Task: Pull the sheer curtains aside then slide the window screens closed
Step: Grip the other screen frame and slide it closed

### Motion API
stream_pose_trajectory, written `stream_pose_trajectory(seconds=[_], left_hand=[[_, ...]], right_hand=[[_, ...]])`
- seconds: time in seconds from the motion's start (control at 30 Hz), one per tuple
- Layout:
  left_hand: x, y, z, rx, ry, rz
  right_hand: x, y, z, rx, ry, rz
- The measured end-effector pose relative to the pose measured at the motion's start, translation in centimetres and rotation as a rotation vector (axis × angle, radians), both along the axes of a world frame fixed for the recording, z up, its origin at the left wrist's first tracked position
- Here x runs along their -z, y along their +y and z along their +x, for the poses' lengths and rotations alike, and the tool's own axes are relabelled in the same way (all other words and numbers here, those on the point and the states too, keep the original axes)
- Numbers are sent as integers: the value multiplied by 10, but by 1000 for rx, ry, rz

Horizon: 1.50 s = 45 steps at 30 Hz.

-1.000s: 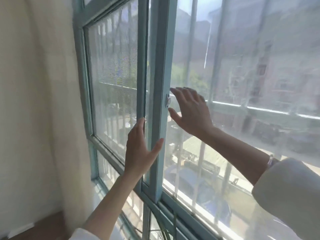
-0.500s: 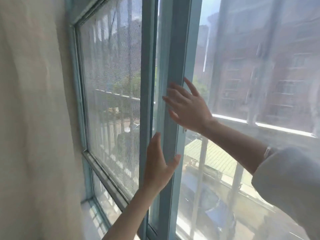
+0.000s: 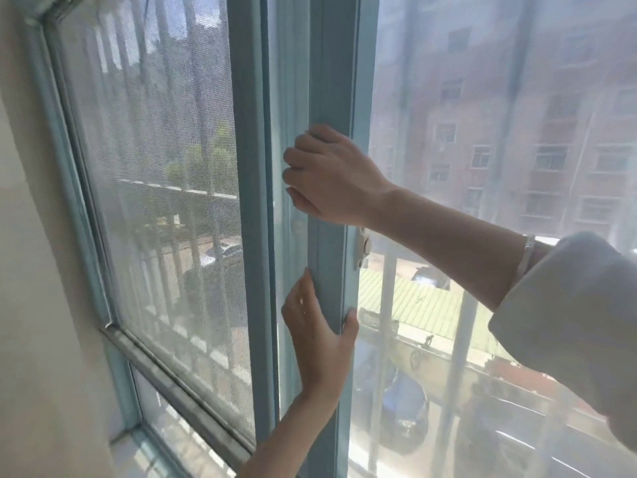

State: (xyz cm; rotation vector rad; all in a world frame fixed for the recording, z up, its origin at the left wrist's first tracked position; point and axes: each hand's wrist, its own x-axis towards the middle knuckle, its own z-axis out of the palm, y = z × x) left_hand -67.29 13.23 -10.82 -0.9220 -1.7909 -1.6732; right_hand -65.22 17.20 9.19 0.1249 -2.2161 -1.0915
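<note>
Screen stile (image 3: 327, 81) standing vertical straight ahead, both hands stacked on it. I am seeing right hand (image 3: 331, 174) uppermost, fingers curling round stile; left hand (image 3: 317, 336) below, fingers straight, pressing flat (thumb touching right edge). Slide direction lying sideways. Half second earlier, right fingers were lying spread, not gripping.

left hand (image 3: 319, 343), right hand (image 3: 332, 177): bare | sleeve (image 3: 572, 322): white, loose | bracelet (image 3: 527, 255): thin, silver, right wrist

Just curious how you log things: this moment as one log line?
right hand grips blue frame upright | left hand presses it lower down | mesh screen at left
</note>
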Motion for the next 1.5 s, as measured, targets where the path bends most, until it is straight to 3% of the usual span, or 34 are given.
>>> stream_pose_trajectory(seconds=[0.4, 1.07, 1.5], left_hand=[[-2, 6, 76, 31, -35, -13], [-21, 28, 305, 187, -192, -20], [-24, 41, 416, 221, -167, -22]], right_hand=[[4, 10, 78, -33, 28, -35], [6, 29, 307, 97, 36, -142], [4, 29, 421, 257, 59, -90]])
